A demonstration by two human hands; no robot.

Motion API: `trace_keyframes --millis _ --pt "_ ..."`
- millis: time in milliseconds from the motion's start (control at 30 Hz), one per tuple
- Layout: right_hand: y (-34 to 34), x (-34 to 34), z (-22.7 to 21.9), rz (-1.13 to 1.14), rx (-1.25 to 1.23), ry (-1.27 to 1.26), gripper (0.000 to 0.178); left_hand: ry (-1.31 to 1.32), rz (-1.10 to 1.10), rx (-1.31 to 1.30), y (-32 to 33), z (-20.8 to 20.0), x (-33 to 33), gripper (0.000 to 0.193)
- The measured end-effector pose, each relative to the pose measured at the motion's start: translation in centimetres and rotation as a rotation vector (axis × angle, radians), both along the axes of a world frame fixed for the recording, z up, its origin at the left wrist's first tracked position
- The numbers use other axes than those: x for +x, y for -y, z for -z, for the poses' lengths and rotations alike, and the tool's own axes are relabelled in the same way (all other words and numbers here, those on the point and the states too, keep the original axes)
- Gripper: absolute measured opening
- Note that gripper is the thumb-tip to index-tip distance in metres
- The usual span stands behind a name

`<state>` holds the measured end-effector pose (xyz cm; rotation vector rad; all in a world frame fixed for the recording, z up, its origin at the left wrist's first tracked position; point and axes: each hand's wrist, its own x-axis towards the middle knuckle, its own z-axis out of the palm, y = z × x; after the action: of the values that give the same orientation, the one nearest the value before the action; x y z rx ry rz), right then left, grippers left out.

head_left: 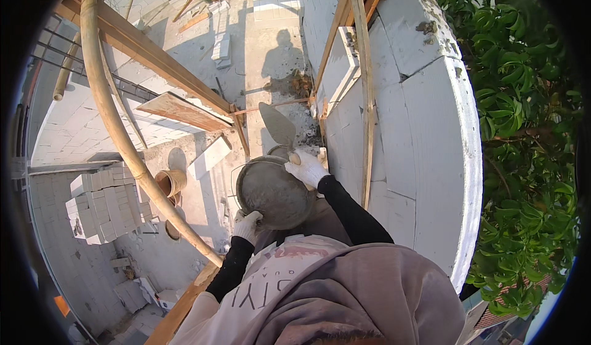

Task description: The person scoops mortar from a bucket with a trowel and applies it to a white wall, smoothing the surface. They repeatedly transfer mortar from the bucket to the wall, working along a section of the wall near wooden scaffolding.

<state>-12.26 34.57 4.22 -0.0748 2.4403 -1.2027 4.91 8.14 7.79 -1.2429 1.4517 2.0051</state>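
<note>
A round dark bucket (239, 191) is in front of my body, with wet grey mortar (274, 191) inside. My left hand (247, 227), in a white glove, is closed on the bucket's near-left rim. At the far-right side of the bucket, my gloved right hand (306, 169) is wrapped around the handle of a trowel (277, 125). The trowel's pointed grey blade reaches out beyond the bucket, pointing away from me. The end of its light handle shows by my right thumb. Below the bucket, my sweatshirt covers what it rests on.
A white block wall (394, 117) runs along my right, with green foliage (523, 86) beyond it. Wooden posts and a bamboo pole (117, 123) cross the left side. Below are stacked white blocks (104, 203), a tan bucket (170, 184) and a loose block (210, 156).
</note>
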Motion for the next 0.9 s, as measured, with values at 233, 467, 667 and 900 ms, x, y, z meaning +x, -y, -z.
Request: trace_keyframes --millis 233,467,667,900 --pt "1.1 -0.5 -3.8 -0.189 0.118 -0.159 0.057 -0.143 -0.171 0.1 -2.6 -2.7 2.0 0.036" --pt "-2.1 -4.0 -18.0 -0.61 0.677 -0.387 0.05 -0.255 -0.315 0.153 -5.3 -0.2 2.6 0.043" --pt "-4.4 -1.7 -25.7 -0.856 0.75 -0.421 0.03 -0.284 -0.399 0.06 -6.9 -3.5 3.6 0.044" --pt "-3.7 -0.6 -15.1 -0.975 0.943 -0.256 0.029 -0.252 -0.352 -0.012 -7.5 -3.3 3.2 0.048"
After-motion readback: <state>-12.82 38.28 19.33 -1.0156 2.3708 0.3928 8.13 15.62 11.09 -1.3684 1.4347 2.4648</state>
